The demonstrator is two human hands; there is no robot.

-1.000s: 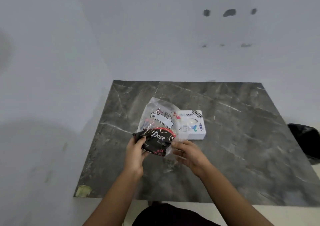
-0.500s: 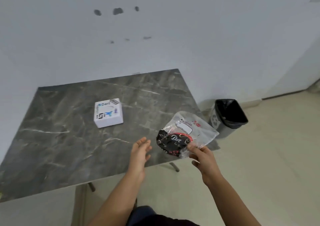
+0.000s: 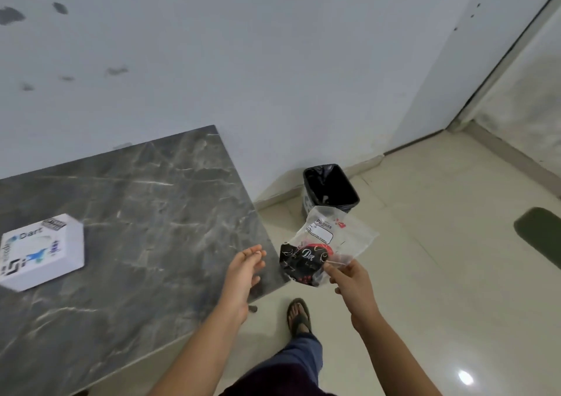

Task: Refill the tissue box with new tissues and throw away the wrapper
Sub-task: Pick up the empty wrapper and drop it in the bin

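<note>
A crumpled clear plastic wrapper (image 3: 321,247) with black and red print hangs past the table's right corner, over the floor. My right hand (image 3: 349,278) pinches its lower edge. My left hand (image 3: 244,269) hovers over the table's right edge, fingers apart, holding nothing. The white tissue box (image 3: 41,251) lies on the dark marble table (image 3: 158,207) at the far left. A black bin (image 3: 329,187) lined with a black bag stands on the floor just beyond the wrapper, against the wall.
Beige floor tiles (image 3: 440,274) spread to the right. My sandalled foot (image 3: 299,316) stands below the wrapper. A dark green mat (image 3: 540,233) lies at the right edge. A door frame (image 3: 498,58) runs down the back right.
My left hand let go of the wrapper. My right hand carried it from over the table, beside the box, out past the right corner toward the bin. The view swung right.
</note>
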